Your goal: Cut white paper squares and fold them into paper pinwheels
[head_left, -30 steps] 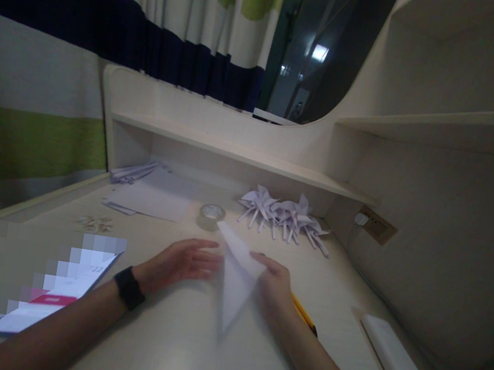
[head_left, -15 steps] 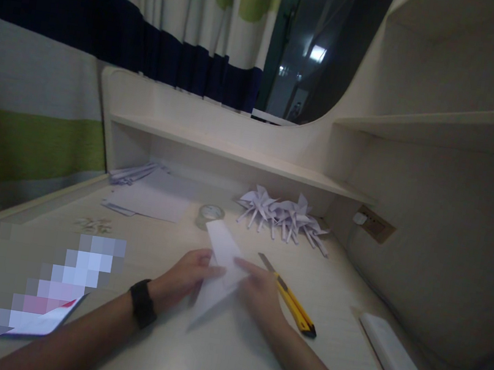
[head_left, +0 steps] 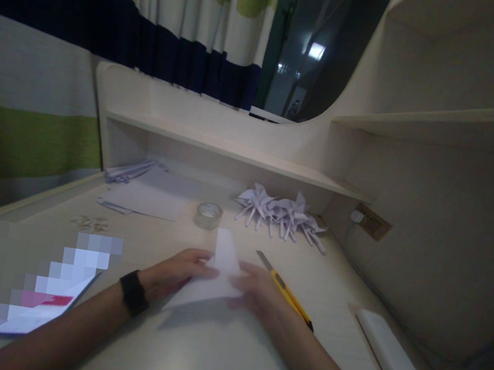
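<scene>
A: How many hands are on the desk [head_left: 221, 360]?

B: 2, both the same person's. The left hand [head_left: 173, 273] and the right hand [head_left: 259, 292] meet over 1 folded sheet of white paper [head_left: 215, 276], each gripping it at one side with bent fingers. The left wrist carries 1 black band [head_left: 133, 293].

A: And the paper itself?

B: It sits between the 2 hands, part of it low over the desk and 1 narrow flap sticking up past the fingertips. Whether its lower edge touches the desk I cannot tell.

A: What lies close to the right hand?

B: 1 yellow utility knife [head_left: 287, 290], just beside and partly behind that hand, blade end pointing away from the person. Further right of that arm, well apart, lies 1 long white device [head_left: 396, 368].

A: Beyond the hands?

B: 1 roll of clear tape [head_left: 208, 215], just past the paper's flap. To the right of it is 1 pile of folded paper pinwheels [head_left: 284, 214]; too many overlap for an exact count. Left of the tape lies 1 loose stack of white sheets [head_left: 147, 200], with 1 small heap of paper scraps [head_left: 89, 223] nearer the left arm.

A: Left of the left arm?

B: 1 flat item [head_left: 44, 297], mostly blurred out, with 1 red stripe showing.
</scene>
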Available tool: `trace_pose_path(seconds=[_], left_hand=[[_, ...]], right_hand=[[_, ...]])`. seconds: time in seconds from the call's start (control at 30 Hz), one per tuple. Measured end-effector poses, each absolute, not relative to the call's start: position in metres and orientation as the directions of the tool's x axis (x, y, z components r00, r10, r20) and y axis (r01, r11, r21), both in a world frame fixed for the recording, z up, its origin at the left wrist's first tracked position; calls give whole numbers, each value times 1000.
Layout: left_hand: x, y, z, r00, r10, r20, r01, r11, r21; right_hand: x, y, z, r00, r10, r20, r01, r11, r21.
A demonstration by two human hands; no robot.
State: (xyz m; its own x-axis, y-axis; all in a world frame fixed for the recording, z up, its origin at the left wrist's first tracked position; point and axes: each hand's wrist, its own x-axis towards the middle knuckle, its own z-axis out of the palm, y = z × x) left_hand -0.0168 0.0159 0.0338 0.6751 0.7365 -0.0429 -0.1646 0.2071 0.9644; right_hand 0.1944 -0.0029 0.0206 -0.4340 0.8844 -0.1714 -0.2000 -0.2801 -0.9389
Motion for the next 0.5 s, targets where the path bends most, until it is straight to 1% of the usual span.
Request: trace_pose_path(seconds=[0.2,0.4,0.5], left_hand=[[-18,12,39,665,744,-74,-148,229,962],[-19,19,35,662,749,-38,-126,161,979],[-20,20,34,666,745,-42,-110,154,982]], right_hand=[[195,-6,22,-473,860,-189,-178,-303,-936],[197,-4,16,-482,842,-241,-114,-333,-936],[197,-3,15,-474,847,-240,-108,-327,-939]])
